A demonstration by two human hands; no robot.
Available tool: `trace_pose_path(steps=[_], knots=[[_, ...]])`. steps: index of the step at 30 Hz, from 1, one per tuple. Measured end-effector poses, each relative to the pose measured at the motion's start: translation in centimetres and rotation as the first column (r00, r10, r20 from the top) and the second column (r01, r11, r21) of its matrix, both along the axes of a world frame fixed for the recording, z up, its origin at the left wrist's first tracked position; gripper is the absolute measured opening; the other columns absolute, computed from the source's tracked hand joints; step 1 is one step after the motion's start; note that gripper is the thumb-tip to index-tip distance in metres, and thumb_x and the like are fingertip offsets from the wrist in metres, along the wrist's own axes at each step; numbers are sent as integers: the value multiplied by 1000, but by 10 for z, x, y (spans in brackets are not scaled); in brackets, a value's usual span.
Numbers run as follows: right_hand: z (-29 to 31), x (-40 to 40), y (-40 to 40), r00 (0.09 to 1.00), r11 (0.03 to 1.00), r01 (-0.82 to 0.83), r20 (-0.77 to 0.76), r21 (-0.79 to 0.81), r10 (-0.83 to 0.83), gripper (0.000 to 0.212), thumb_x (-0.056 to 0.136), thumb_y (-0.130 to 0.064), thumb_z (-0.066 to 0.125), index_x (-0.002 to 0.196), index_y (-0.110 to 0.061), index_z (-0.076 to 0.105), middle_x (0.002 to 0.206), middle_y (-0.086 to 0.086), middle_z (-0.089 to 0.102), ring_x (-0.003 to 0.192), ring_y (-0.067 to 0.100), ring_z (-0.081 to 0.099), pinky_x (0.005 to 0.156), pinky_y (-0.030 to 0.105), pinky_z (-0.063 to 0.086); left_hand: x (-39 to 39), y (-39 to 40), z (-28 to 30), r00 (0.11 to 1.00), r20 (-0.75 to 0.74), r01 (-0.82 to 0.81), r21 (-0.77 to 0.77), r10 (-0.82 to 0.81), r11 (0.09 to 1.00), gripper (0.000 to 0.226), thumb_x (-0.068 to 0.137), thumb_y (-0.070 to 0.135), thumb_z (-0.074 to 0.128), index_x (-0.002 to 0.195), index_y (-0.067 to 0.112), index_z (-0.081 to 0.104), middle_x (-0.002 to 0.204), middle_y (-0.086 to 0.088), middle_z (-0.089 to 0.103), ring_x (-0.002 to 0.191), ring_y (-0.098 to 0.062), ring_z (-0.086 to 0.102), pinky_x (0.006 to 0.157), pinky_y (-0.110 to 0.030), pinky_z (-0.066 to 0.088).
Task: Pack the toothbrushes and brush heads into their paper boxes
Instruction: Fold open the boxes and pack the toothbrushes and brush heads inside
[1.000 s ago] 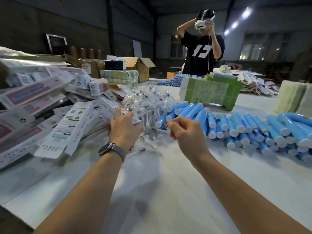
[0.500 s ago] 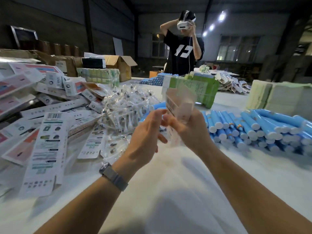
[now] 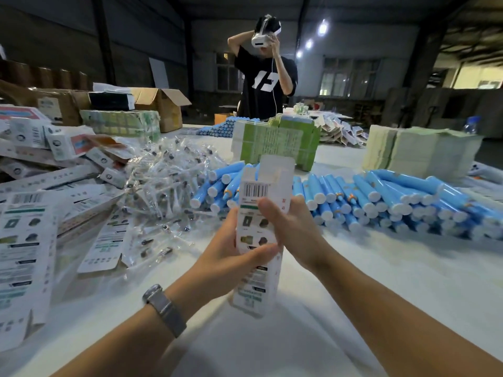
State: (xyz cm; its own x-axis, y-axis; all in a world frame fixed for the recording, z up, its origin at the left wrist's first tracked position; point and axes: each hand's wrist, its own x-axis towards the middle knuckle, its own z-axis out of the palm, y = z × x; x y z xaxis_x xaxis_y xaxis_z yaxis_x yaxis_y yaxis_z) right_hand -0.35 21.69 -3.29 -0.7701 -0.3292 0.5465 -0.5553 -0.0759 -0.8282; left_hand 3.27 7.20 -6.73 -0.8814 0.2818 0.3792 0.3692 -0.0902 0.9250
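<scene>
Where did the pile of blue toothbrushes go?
The blue toothbrushes lie heaped on the white table, right of centre, behind the paper box and beside the bagged brush heads.

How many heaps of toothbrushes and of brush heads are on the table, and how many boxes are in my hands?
Blue toothbrush heaps: 2, the near heap and the far heap
Bagged brush head heap: 1
Paper box in hand: 1, held by the left hand and the right hand
Total: 4
</scene>
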Motion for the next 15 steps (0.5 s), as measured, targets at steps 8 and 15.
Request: trace_pose_path(steps=[8,15], knots=[[-6,-7,-7,994,978,93,-69,185,-81,26,87,-52,50,106,-34,52,95,-12,72,86,8,70,69,26,55,3,5,-5,997,-61,-45,8,45,999,61,78,9,70,134,17,46,100,0,71,94,-18,70,78,-29,57],[9,-12,7,997,941,-29,-59,337,52,32,91,-46,40,103,-29,64,96,-14,72,91,5,67,74,24,53,-2,5,-7,982,-77,-167,37,170,985,61,68,14,80,115,36,48,95,5,69,90,-24,71,71,-29,58]])
